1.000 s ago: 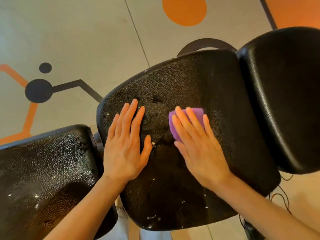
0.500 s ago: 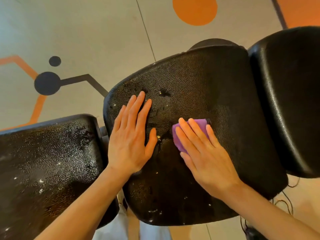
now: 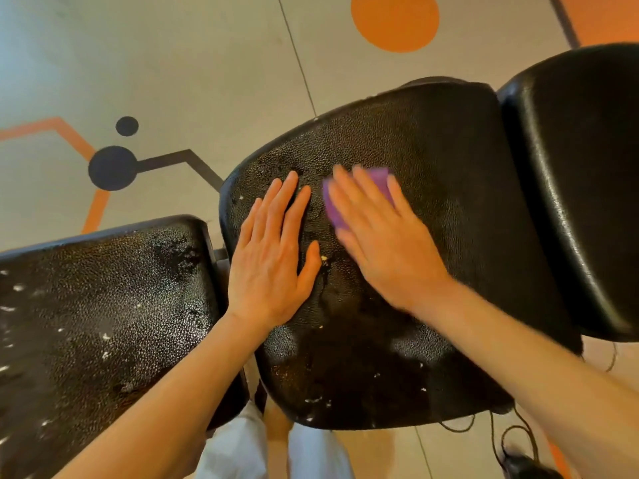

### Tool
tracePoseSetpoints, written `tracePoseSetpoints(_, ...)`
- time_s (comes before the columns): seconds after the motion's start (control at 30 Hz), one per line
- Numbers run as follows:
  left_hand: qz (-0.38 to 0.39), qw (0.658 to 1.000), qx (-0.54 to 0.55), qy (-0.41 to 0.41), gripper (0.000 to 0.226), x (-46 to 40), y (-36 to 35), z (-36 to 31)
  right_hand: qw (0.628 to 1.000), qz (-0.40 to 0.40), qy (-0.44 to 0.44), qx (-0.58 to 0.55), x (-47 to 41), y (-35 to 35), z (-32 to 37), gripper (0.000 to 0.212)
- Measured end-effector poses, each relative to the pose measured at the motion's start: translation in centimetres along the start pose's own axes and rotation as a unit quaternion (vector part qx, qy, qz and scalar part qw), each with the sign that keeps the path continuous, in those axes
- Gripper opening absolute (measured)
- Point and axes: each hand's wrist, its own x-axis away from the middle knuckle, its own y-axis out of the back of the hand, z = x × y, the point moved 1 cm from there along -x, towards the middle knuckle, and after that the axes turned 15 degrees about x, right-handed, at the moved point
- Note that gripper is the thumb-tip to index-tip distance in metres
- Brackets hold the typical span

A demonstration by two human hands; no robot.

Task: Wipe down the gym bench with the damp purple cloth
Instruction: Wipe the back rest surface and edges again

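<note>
I am reaching both arms forward, my left hand (image 3: pixel 273 257) lying flat on the bench (image 3: pixel 449 160), my right hand (image 3: pixel 383 236) pressing straight-fingered on the purple cloth (image 3: pixel 378 178).

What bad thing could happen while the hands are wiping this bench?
1. The right hand presses the cloth with flat fingers only, so the cloth might slip out.
2. The left hand lies close beside the cloth, so a sideways wipe could bump it.
3. White crumbs dot the middle pad and the left pad; wiping may push them onto the floor, or miss them.
</note>
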Motion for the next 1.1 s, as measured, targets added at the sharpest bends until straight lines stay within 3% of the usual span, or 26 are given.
tracePoseSetpoints(0.07, 0.002, 1.0, 0.001, 0.002, 0.064, 0.1, 0.0, 0.1, 0.998, -0.021, -0.064, 0.002, -4.8, 0.7, -0.6, 0.055)
tracePoseSetpoints(0.13, 0.004, 1.0, 0.004, -0.003, 0.065, 0.0, 0.0, 0.2, 0.996, -0.019, -0.083, -0.005, -3.1, 0.2, 0.4, 0.056)
tracePoseSetpoints(0.27, -0.001, 1.0, 0.026, 0.012, 0.064, 0.5, 0.1, 0.2, 0.999, 0.033, 0.023, -0.004, 10.8, 0.4, 4.0, 0.056)
tracePoseSetpoints(0.33, -0.024, 0.998, 0.048, 0.039, 0.063, 1.6, 0.3, -0.3, 0.999, 0.019, 0.038, -0.021, 9.9, -0.7, 1.4, 0.055)
tracePoseSetpoints(0.47, -0.027, 0.995, 0.07, 0.071, 0.061, 4.6, -0.4, -0.7, 0.977, 0.014, -0.202, -0.069, -1.1, -0.4, -5.4, 0.055)
tracePoseSetpoints(0.53, -0.03, 0.994, 0.064, 0.085, 0.06, 5.0, -0.8, -0.6, 0.969, 0.01, -0.232, -0.088, 0.4, -0.9, -4.6, 0.056)
tracePoseSetpoints(0.67, -0.025, 0.994, 0.055, 0.09, 0.061, 5.0, -1.1, -0.7, 0.991, 0.058, -0.115, -0.034, 13.6, -0.6, 1.3, 0.057)
tracePoseSetpoints(0.77, -0.025, 0.995, 0.043, 0.089, 0.061, 4.8, -1.0, -0.8, 0.998, 0.039, -0.046, -0.012, 13.4, -1.8, -1.3, 0.056)
tracePoseSetpoints(0.9, -0.03, 0.995, 0.029, 0.085, 0.061, 4.6, -1.0, -1.0, 0.974, 0.021, -0.215, -0.071, 3.5, -1.3, -6.0, 0.055)
tracePoseSetpoints(0.97, -0.032, 0.996, 0.023, 0.085, 0.06, 4.8, -1.1, -1.0, 0.964, 0.019, -0.253, -0.081, 3.5, -1.5, -5.2, 0.054)
tracePoseSetpoints(1.1, -0.039, 0.996, 0.019, 0.077, 0.06, 4.7, -1.2, -1.0, 0.986, 0.06, -0.149, -0.033, 15.2, -0.5, 1.6, 0.057)
